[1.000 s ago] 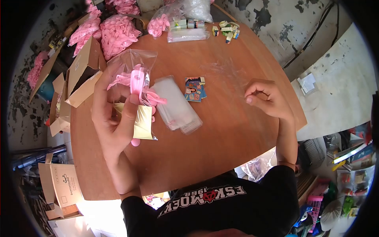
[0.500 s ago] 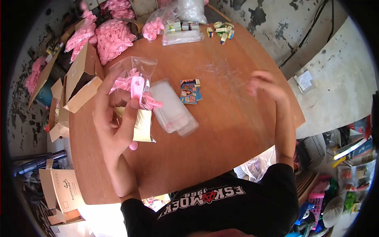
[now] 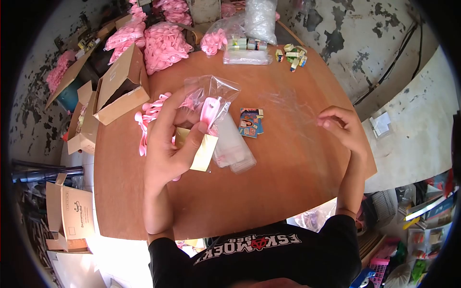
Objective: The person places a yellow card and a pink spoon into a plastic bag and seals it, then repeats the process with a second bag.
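Note:
My left hand (image 3: 168, 153) is closed on a clear plastic bag (image 3: 223, 86), thumb pressing on its front. A smooth pink piece with a small hole (image 3: 209, 111) shows inside the bag; I cannot make out its kind. Below the thumb hangs a pale gold card (image 3: 205, 152), partly hidden by the fingers. Flat pink pieces (image 3: 152, 111) lie on the table behind this hand. My right hand (image 3: 343, 127) hovers above the table's right side, fingers loosely bent and apart, nothing visible in them. Near it lie thin clear strips (image 3: 288, 101).
A stack of clear bags (image 3: 233, 146) and blue printed cards (image 3: 249, 126) lie mid-table (image 3: 288, 173). Small boxes (image 3: 294, 56) and bags of pink pieces (image 3: 166, 48) sit at the back. Open cardboard boxes (image 3: 122, 86) stand at the left edge.
The view has shifted, so the table contents sit further right. My left hand still holds the bag, now tilted rightward. My right hand has slowed and shows more clearly, with its fingers bent.

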Tool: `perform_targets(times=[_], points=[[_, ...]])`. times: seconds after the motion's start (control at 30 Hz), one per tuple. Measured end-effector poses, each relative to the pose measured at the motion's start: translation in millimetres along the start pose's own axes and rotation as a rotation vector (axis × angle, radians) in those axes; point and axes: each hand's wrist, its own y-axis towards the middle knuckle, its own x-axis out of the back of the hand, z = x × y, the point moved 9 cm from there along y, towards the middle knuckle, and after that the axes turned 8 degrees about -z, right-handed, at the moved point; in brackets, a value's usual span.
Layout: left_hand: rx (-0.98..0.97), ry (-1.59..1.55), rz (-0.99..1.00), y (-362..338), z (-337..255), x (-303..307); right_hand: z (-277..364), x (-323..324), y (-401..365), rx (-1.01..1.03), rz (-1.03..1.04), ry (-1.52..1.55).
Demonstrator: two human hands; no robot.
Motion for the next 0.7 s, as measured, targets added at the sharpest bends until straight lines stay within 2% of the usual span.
perform_targets(times=[0.07,0.1,0.17,0.2,0.27,0.3,0.33,0.43,0.5,0.53,0.6,0.63,0.7], points=[[-0.023,0.053,0.006,1,0,2,38,6,-6,0.184,0.077,0.203],[-0.047,0.104,0.012,2,-1,1,41,9,-7,0.183,0.072,0.201],[-0.013,0.063,-0.001,1,-1,-1,61,19,-12,0.328,0.084,0.582],[0.024,0.027,-0.02,1,1,-1,52,18,-9,0.328,0.083,0.578],[-0.019,0.045,-0.011,3,0,0,19,1,-5,0.223,0.374,1.073],[-0.059,0.067,-0.003,2,-3,0,-25,-12,0,-0.137,0.306,0.861],[-0.058,0.068,-0.007,0,-3,1,-39,-14,-4,-0.137,0.311,0.86],[0.008,0.035,-0.02,0,1,6,-116,-5,-8,-0.196,0.01,-0.052],[-0.031,0.04,0.007,0,0,7,-130,17,0,-0.192,-0.198,-0.66],[-0.032,0.046,-0.005,2,-1,8,-116,14,3,-0.181,-0.192,-0.658],[0.102,0.033,-0.021,4,8,5,-85,14,-1,-0.196,-0.248,-0.505],[0.107,0.037,-0.015,4,11,3,-81,12,-3,-0.202,-0.247,-0.5],[0.007,0.085,0.017,4,11,-3,-67,3,-1,-0.13,-0.198,-0.301]])
